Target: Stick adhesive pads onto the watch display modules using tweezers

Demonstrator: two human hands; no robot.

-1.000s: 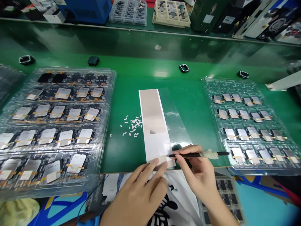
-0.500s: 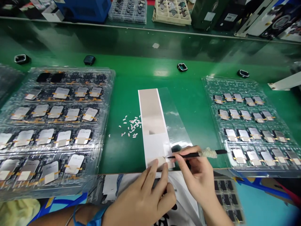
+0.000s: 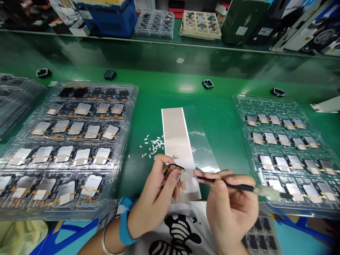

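My left hand (image 3: 152,200) is closed around a small watch screen module (image 3: 174,166) with a dark rim and an orange flex strip. It is held above the near part of a white and beige backing sheet (image 3: 175,134). My right hand (image 3: 232,209) grips black tweezers (image 3: 236,185), whose rear part is wrapped in pale material. Their tips point left toward the module. A small pale, see-through piece (image 3: 185,176) is at the tips, beside the module's edge; whether it touches the module I cannot tell. Clear film (image 3: 203,145) extends right of the sheet.
Small white scraps (image 3: 156,145) lie left of the sheet. A clear tray of screen modules (image 3: 132,106) stands at left, another tray (image 3: 240,106) at right. Several watch cases, including one silver-edged case (image 3: 208,84), line the back. Above them runs a loaded shelf (image 3: 148,41).
My left fingers have lifted off the sheet, and the module now shows in that hand. The tweezers have come up off the sheet with the pale piece. The view has shifted slightly.
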